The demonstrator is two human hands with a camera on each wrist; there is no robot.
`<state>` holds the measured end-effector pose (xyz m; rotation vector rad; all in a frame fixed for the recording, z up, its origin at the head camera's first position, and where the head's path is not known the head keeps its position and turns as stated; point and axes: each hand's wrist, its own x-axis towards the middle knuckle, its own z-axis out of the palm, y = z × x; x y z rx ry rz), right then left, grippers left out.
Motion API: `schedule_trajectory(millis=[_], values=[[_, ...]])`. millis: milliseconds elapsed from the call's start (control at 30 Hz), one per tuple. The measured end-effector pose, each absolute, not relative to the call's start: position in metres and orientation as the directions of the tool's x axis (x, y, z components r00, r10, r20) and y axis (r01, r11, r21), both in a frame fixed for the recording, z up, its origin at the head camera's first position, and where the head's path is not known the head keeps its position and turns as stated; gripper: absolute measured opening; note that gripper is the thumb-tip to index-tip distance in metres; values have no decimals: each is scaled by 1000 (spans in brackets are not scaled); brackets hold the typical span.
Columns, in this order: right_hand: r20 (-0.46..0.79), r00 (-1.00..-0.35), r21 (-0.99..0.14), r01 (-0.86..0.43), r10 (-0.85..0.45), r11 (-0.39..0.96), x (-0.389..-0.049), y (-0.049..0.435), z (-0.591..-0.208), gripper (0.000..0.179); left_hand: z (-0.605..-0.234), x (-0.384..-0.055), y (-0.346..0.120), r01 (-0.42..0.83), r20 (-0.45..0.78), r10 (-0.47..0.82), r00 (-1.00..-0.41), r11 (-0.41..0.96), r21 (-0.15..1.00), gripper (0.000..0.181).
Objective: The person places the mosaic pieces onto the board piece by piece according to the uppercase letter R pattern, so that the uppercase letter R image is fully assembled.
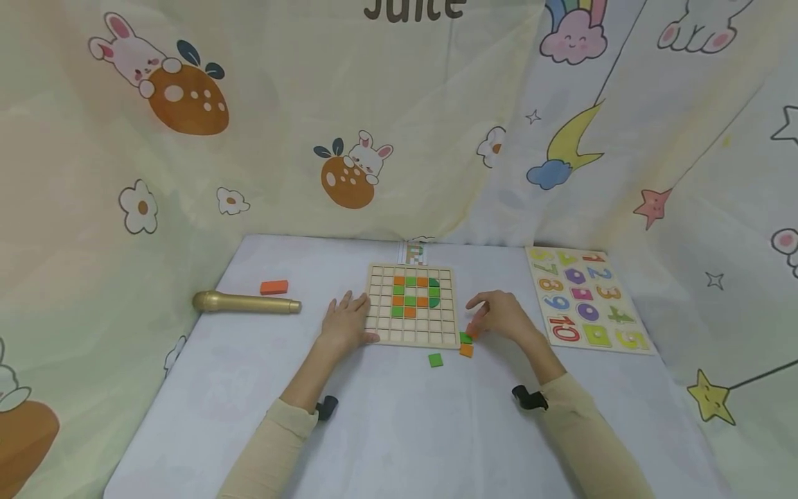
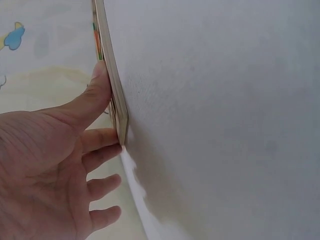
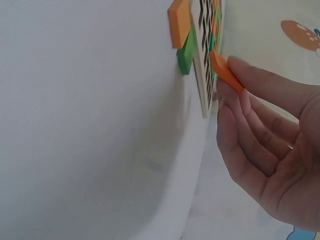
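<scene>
A wooden grid board [image 1: 380, 326] lies mid-table, with orange and green tiles set in its cells in a shape like the letter P. My left hand [image 1: 344, 322] rests along the board's left edge; in the left wrist view the thumb [image 2: 97, 92] touches that edge and the fingers are fairly straight. Beside the board's right edge, my right hand [image 1: 503, 317] pinches an orange square tile [image 3: 224, 70] between thumb and fingers. Under it lie a green tile [image 3: 186, 54] and another orange tile [image 1: 466, 351]. A loose green tile [image 1: 436, 360] sits in front of the board.
A small pattern card [image 1: 414, 254] lies behind the board. To the left are a gold microphone-shaped object [image 1: 246, 303] and an orange-red block [image 1: 274, 287]. At the right is a number puzzle board [image 1: 589, 298]. A printed cloth [image 1: 268, 173] hangs behind the table.
</scene>
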<state>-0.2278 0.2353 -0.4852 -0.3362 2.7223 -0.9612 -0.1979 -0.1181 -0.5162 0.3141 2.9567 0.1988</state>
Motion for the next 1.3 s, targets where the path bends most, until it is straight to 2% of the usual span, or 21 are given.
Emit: schedule_trajectory(millis=[633,867,1300], values=[[-63,-951,-715,-168,-302,679,-241,177,-490,36,-512,-196,-117,208,-132,225,-965,969,133,101],[-27,-947,-776,-183,-320,604,-243,152,-495,35,-515,-196,-118,207,-141,225,-964,969,133,101],[-13,-931,-784,-217,-364,582,-245,112,-501,31,-514,-197,-120,218,-139,237,-962,966,138,100]])
